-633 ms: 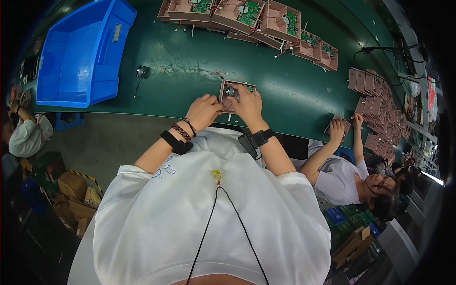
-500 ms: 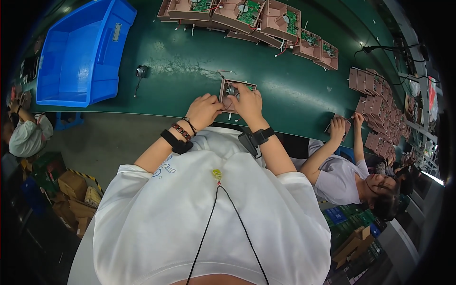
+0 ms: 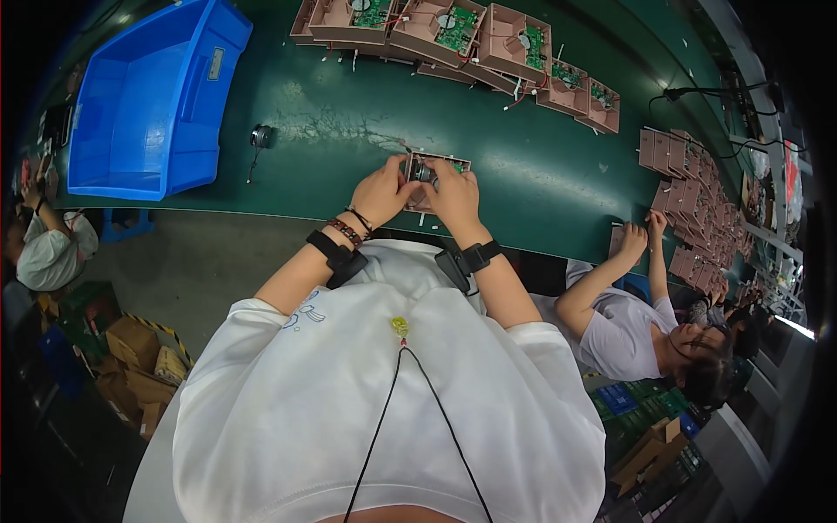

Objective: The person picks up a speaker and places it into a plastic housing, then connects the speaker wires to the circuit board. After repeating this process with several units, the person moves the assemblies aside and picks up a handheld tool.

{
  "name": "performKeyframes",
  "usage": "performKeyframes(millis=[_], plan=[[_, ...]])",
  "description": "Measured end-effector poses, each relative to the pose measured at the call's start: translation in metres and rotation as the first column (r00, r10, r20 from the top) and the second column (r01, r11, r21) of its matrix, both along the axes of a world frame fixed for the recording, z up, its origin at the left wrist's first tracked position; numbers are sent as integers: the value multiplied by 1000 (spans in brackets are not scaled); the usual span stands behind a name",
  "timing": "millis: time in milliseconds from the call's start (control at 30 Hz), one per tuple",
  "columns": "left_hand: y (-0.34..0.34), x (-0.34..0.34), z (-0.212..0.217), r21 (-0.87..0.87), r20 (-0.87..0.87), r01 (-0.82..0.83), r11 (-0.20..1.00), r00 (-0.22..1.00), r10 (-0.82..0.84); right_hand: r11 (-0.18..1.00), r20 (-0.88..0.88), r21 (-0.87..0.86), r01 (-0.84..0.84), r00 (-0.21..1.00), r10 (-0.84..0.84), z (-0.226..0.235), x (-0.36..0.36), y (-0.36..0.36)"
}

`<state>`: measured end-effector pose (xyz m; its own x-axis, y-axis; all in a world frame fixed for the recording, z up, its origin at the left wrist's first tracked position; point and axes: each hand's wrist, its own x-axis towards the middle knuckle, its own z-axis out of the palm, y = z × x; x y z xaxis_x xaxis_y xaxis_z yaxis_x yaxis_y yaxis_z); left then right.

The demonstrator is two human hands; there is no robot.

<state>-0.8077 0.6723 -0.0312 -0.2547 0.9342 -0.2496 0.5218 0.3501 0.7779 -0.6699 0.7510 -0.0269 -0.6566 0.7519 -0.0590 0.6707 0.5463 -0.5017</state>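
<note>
A small pinkish-brown open housing (image 3: 433, 167) with a green circuit board and a round metal part inside lies on the green conveyor belt (image 3: 349, 148) at its near edge. My left hand (image 3: 382, 192) grips its left side. My right hand (image 3: 453, 193) covers its right and lower part, fingers pressing into the housing. Both wrists wear black bands. Thin white leads stick out beneath the housing.
A big blue plastic bin (image 3: 153, 100) stands at the belt's left. A small round black part with a wire (image 3: 261, 137) lies near it. A row of similar open housings (image 3: 462, 30) lines the far edge. To the right a seated person's hands (image 3: 641, 235) work beside stacked housings (image 3: 689, 200).
</note>
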Motion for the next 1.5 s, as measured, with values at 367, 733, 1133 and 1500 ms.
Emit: performKeyframes(millis=[367, 733, 1133, 1500], plan=[[15, -9, -15, -144, -14, 36, 989, 999, -39, 992, -27, 115, -48, 998, 52, -2, -2, -1], [26, -14, -26, -228, 166, -64, 972, 981, 103, 983, 139, 162, -87, 988, 65, 1, -12, -1], [23, -13, -15, -178, 66, -86, 980, 993, 99, 993, -42, 110, 49, 998, -44, 2, -2, 4], [42, -15, 37, 365, -392, 212, 906, 918, -57, 995, -273, 42, 93, 959, -78, 42, -7, 22]])
